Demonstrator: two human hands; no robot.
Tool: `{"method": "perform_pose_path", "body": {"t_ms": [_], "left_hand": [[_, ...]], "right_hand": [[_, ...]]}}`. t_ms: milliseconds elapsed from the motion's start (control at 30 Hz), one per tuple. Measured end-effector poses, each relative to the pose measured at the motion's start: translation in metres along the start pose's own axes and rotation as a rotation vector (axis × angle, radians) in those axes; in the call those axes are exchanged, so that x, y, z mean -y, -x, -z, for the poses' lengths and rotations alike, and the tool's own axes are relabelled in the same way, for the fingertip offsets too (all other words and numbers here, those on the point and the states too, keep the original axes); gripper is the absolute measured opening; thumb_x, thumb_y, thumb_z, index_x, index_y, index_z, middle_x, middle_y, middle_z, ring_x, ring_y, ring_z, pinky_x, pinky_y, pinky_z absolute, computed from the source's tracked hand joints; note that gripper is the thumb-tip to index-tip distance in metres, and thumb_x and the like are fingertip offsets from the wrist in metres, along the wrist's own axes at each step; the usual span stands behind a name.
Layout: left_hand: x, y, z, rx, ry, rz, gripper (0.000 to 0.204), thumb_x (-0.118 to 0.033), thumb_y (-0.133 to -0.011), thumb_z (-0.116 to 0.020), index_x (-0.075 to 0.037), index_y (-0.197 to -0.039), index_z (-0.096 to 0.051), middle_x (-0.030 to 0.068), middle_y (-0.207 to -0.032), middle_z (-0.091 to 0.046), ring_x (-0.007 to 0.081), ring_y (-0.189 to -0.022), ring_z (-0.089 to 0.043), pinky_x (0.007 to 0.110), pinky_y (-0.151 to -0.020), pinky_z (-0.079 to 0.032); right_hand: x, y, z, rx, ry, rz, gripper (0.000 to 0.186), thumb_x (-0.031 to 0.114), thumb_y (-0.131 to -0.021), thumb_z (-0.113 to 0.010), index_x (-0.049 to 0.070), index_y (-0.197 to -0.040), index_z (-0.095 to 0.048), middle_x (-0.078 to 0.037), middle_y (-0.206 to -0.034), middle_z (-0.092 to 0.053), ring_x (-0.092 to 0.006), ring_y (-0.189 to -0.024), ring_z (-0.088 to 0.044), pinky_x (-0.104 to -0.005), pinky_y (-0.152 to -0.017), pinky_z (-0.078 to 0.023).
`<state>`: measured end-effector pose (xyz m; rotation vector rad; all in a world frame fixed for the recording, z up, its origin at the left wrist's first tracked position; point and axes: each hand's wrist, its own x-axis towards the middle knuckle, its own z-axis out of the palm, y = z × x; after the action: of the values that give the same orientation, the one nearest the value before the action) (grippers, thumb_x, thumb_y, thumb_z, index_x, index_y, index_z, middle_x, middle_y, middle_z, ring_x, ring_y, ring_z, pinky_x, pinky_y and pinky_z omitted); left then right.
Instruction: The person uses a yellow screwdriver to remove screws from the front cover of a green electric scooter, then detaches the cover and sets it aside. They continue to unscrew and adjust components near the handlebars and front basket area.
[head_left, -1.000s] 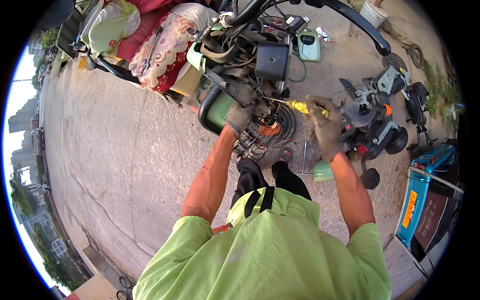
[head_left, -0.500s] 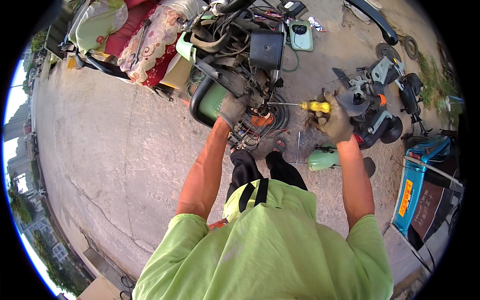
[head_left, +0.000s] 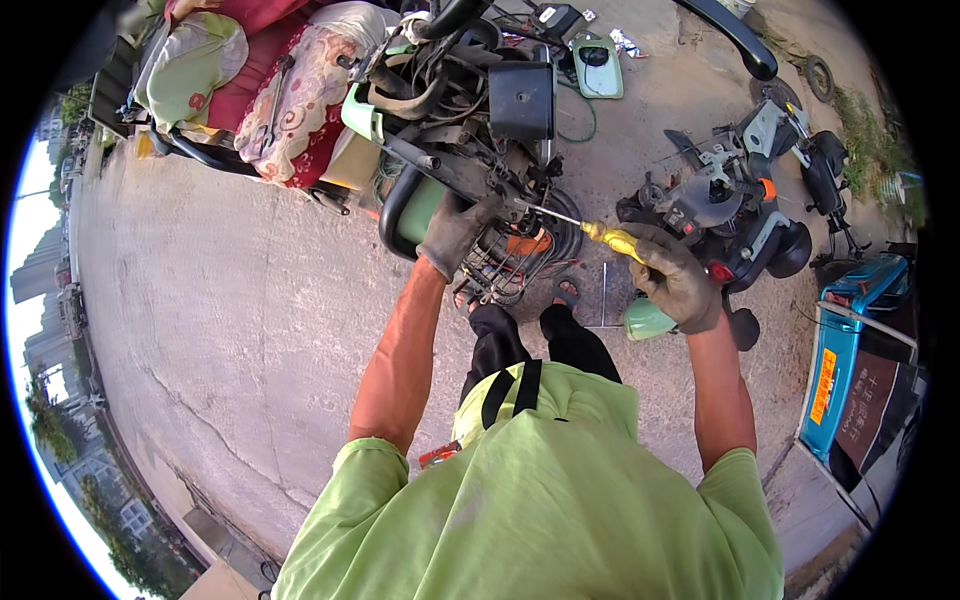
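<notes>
A yellow-handled screwdriver (head_left: 613, 239) is gripped by the handle in my gloved right hand (head_left: 680, 280). Its metal shaft slants up and left, and the tip meets the dark metal parts of a stripped-down scooter (head_left: 480, 150). My left hand (head_left: 456, 235), also gloved, is closed against those parts just left of the tip; what its fingers hold is hidden. Below the tip lie a wire basket (head_left: 488, 262) and an orange piece (head_left: 528, 243). Left of my left hand is a green panel with a black rim (head_left: 397, 215).
A scooter seat with a floral cloth (head_left: 300, 110) stands at upper left. Another scooter (head_left: 750, 225) is to the right, with a light green part (head_left: 648, 318) on the ground near it. A blue box-like frame (head_left: 835, 365) stands at far right.
My right hand has shifted down and slightly right, tilting the screwdriver from nearly level to handle-low. My left hand has moved slightly, staying at the scooter parts.
</notes>
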<state>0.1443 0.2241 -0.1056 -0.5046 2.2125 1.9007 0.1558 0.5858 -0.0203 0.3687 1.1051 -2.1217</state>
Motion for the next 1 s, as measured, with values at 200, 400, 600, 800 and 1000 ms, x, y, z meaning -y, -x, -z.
{"method": "perform_pose_path", "body": {"t_ms": [200, 400, 600, 800, 1000], "left_hand": [[-0.095, 0.034, 0.019, -0.242, 0.279, -0.131, 0.055, -0.026, -0.096, -0.071, -0.003, -0.14, -0.047, 0.0095, -0.123, -0.061, 0.0206, -0.108, -0.064, 0.036, -0.091, -0.056], [-0.12, 0.009, 0.032, -0.174, 0.543, -0.037, 0.039, -0.017, -0.096, -0.067, -0.01, -0.132, -0.053, 0.0062, -0.111, -0.066, 0.0193, -0.101, -0.066, 0.036, -0.087, -0.058], [-0.129, -0.002, 0.046, -0.171, 0.467, 0.023, 0.041, -0.004, -0.091, -0.062, -0.012, -0.13, -0.053, 0.0045, -0.107, -0.066, 0.0174, -0.092, -0.066, 0.038, -0.083, -0.06], [-0.128, -0.004, 0.052, -0.125, 0.408, -0.019, 0.042, -0.004, -0.091, -0.062, -0.01, -0.131, -0.052, 0.0036, -0.108, -0.066, 0.016, -0.09, -0.066, 0.036, -0.082, -0.059], [-0.129, -0.001, 0.054, -0.115, 0.427, -0.021, 0.042, -0.005, -0.092, -0.063, -0.01, -0.132, -0.052, 0.0038, -0.109, -0.066, 0.0151, -0.09, -0.066, 0.034, -0.082, -0.059]], "right_hand": [[0.031, -0.022, -0.075, -0.072, 0.301, 0.153, 0.034, 0.022, -0.098, -0.068, 0.002, -0.126, -0.063, 0.002, -0.085, -0.058, -0.0048, -0.065, -0.05, -0.0211, -0.058, -0.042], [0.037, -0.053, -0.127, -0.049, 0.336, 0.286, 0.033, 0.02, -0.097, -0.069, 0.002, -0.124, -0.064, -0.001, -0.091, -0.063, -0.0052, -0.068, -0.054, -0.0209, -0.059, -0.046], [0.016, -0.082, -0.164, -0.124, 0.372, 0.343, 0.031, 0.02, -0.097, -0.069, -0.001, -0.12, -0.065, -0.003, -0.086, -0.067, -0.0067, -0.068, -0.059, -0.0239, -0.06, -0.05], [0.005, -0.107, -0.176, -0.179, 0.484, 0.445, 0.03, 0.02, -0.095, -0.071, -0.003, -0.114, -0.068, -0.005, -0.082, -0.07, -0.0083, -0.068, -0.063, -0.0257, -0.063, -0.054], [0.009, -0.105, -0.195, -0.217, 0.573, 0.49, 0.03, 0.02, -0.094, -0.072, -0.003, -0.112, -0.069, -0.009, -0.081, -0.072, -0.0124, -0.065, -0.066, -0.0291, -0.062, -0.055]]}}
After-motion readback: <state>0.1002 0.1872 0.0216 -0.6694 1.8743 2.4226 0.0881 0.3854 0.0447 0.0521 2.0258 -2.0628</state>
